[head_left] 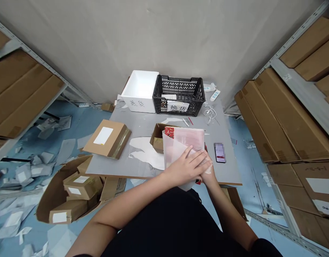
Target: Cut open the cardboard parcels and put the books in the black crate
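A flat red item wrapped in translucent whitish sheeting (pixel 187 137) lies at the table's front edge, tilted toward me. My left hand (pixel 187 166) rests across its lower part, fingers stretched out and pointing right. At the package's lower right corner is my right hand (pixel 208 171), partly under the left fingers, with its own fingers mostly hidden. A small open cardboard box (pixel 157 142) stands just behind and left of the package, partly covered by it. To the right lies a phone (pixel 220 152) with its screen lit.
At the table's back stand a white foam box (pixel 140 105) and a black crate (pixel 199 101). A closed carton (pixel 108 137) sits on the left edge. White cables (pixel 210 113) lie back right. A large box of parcels (pixel 55 185) is on the floor; shelves flank both sides.
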### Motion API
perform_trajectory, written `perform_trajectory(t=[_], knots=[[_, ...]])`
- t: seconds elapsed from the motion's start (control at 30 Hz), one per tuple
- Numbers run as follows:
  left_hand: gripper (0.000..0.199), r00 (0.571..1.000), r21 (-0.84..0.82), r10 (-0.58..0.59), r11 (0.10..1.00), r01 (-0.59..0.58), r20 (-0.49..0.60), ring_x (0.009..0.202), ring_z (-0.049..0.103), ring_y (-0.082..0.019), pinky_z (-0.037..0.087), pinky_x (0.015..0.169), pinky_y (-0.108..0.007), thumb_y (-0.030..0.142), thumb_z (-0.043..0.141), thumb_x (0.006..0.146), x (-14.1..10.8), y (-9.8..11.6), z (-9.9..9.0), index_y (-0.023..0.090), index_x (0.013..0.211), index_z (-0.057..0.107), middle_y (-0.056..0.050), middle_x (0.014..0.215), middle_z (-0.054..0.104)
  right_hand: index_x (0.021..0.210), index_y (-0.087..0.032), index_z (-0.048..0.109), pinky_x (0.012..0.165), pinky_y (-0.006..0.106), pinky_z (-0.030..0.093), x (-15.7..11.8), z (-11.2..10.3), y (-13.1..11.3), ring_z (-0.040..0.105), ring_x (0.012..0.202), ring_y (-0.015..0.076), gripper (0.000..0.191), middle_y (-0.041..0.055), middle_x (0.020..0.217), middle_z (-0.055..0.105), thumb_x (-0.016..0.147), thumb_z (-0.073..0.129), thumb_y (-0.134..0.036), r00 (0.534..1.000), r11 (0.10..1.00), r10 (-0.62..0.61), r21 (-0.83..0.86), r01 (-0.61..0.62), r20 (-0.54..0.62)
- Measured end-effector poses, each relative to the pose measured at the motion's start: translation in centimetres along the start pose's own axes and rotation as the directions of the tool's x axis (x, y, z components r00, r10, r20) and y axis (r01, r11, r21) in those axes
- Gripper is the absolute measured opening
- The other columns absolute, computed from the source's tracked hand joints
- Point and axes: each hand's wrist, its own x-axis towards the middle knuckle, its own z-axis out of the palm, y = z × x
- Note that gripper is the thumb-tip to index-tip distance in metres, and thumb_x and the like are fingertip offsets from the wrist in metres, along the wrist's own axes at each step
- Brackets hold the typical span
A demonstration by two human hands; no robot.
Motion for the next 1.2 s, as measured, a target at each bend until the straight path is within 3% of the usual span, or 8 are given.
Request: perform_trajectory(t=[0.3,0.37,0.47,0.5,0.57,0.77,1.0,1.2], knots=[[0.029,0.908,-0.189,-0.185,0.975,0.121,-0.376,0.086,0.063,-0.018,0.046,0.094,-0.042,0.019,0.053,0.091,-6.3,-3.5,-0.8,0.027,0.117,0.063,-0.004,0.089,0.07,0.111,-0.021,0.063,0.083,0.035,0.053,0.3,-1.0,0.3,0.067,0.093,0.0226,0.048,0.0055,0.106,0.072,0.07,0.08,-0.038,0.985,0.983,0.133,0.141,-0.117,-0.106],[0.024,0.719,-0.236,-0.448,0.893,0.382,-0.532,0.091,0.063,-0.02,0.046,0.095,-0.043,0.025,0.054,0.091,-9.4,-5.3,-2.0,0.025,0.112,0.066,-0.006,0.093,0.069,0.111,-0.022,0.063,0.079,0.034,0.054,0.4,-1.8,0.2,0.069,0.089,0.0224,0.05,0.0051,0.103,0.073,0.068,0.082,-0.038,0.974,0.97,0.18,0.187,-0.153,-0.137],[0.039,0.153,-0.425,-0.816,0.439,0.791,-0.558,0.111,0.059,-0.025,0.044,0.1,-0.045,0.032,0.057,0.088,-14.0,-8.6,-3.8,0.02,0.125,0.058,-0.012,0.116,0.063,0.107,-0.022,0.064,0.073,0.033,0.054,0.5,-3.0,-0.5,0.069,0.082,0.0217,0.049,0.0044,0.098,0.074,0.066,0.084,-0.038,0.964,0.954,0.215,0.245,-0.173,-0.155],[0.049,0.102,-0.399,-0.868,0.324,0.858,-0.486,0.119,0.055,-0.028,0.042,0.104,-0.047,0.032,0.062,0.084,-15.1,-9.5,-4.3,0.018,0.131,0.054,-0.015,0.125,0.059,0.105,-0.021,0.065,0.072,0.032,0.054,0.5,-3.2,-0.8,0.069,0.08,0.0212,0.047,0.0043,0.096,0.075,0.065,0.084,-0.038,0.963,0.95,0.218,0.26,-0.173,-0.156],[0.06,0.128,-0.262,-0.87,0.279,0.924,-0.476,0.138,0.037,-0.035,0.029,0.113,-0.053,0.03,0.066,0.081,-16.4,-10.0,-5.1,0.016,0.137,0.05,-0.021,0.146,0.042,0.102,-0.021,0.065,0.07,0.031,0.054,0.5,-3.6,-1.2,0.069,0.078,0.0207,0.045,0.0046,0.094,0.075,0.065,0.084,-0.037,0.962,0.943,0.225,0.281,-0.175,-0.155],[0.039,0.52,-0.428,-0.706,0.706,0.564,-0.481,0.121,0.058,-0.026,0.044,0.105,-0.045,0.021,0.059,0.087,-12.5,-4.0,-5.2,0.026,0.127,0.062,-0.01,0.132,0.059,0.104,-0.02,0.066,0.07,0.032,0.055,0.6,-3.6,-1.3,0.07,0.079,0.0218,0.046,0.0062,0.096,0.075,0.065,0.084,-0.037,0.968,0.926,0.24,0.318,-0.204,-0.077],[0.056,0.624,-0.867,-0.605,-0.283,0.411,0.494,0.103,0.067,-0.031,0.055,0.087,-0.044,0.042,0.074,0.077,-7.2,-2.5,-1.7,0.014,0.124,0.062,-0.016,0.118,0.068,0.105,-0.021,0.067,0.069,0.031,0.055,-0.3,-2.0,-0.9,0.07,0.075,0.0204,0.049,0.0051,0.094,0.076,0.063,0.086,-0.039,0.952,0.887,0.301,0.383,-0.259,-0.053],[0.057,0.62,-0.749,-0.491,-0.612,0.255,0.612,0.104,0.068,-0.032,0.052,0.092,-0.047,0.032,0.08,0.074,-8.3,-1.7,0.4,0.016,0.124,0.056,-0.016,0.122,0.066,0.104,-0.02,0.067,0.074,0.033,0.056,-1.2,-1.3,0.3,0.071,0.081,0.0229,0.048,0.0065,0.097,0.076,0.065,0.084,-0.043,0.936,0.868,0.346,0.403,-0.292,-0.067]])
